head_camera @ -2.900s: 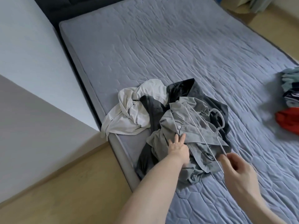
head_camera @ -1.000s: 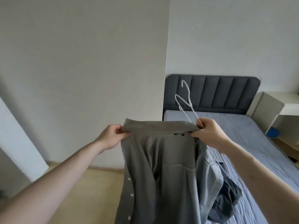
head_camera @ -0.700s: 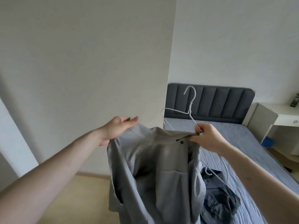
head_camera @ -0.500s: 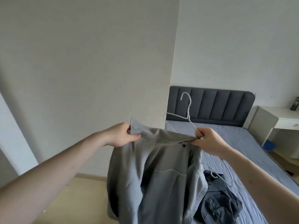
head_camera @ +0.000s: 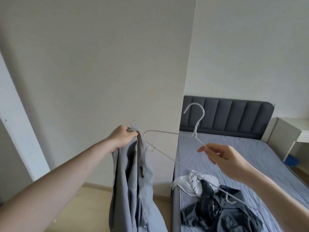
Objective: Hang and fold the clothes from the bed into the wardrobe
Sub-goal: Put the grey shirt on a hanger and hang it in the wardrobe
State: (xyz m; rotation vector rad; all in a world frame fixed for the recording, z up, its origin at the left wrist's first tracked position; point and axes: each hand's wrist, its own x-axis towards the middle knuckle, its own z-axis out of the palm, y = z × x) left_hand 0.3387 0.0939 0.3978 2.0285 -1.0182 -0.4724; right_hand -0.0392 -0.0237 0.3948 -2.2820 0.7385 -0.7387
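Note:
My left hand grips the collar of a grey shirt, which hangs bunched straight down in front of a white panel. My right hand pinches a thin white wire hanger by its upper arm, just below the hook. The hanger is held free in the air, its left tip close to the shirt's collar. On the bed's near corner lie a dark garment and a white garment in a heap.
The bed has a blue-grey quilted cover and a dark padded headboard. A white bedside table stands at the far right. A tall white panel fills the left. Wooden floor shows below it.
My right hand has let go of the shirt's collar and now holds only the hanger. The shirt has dropped to hang bunched from my left hand alone.

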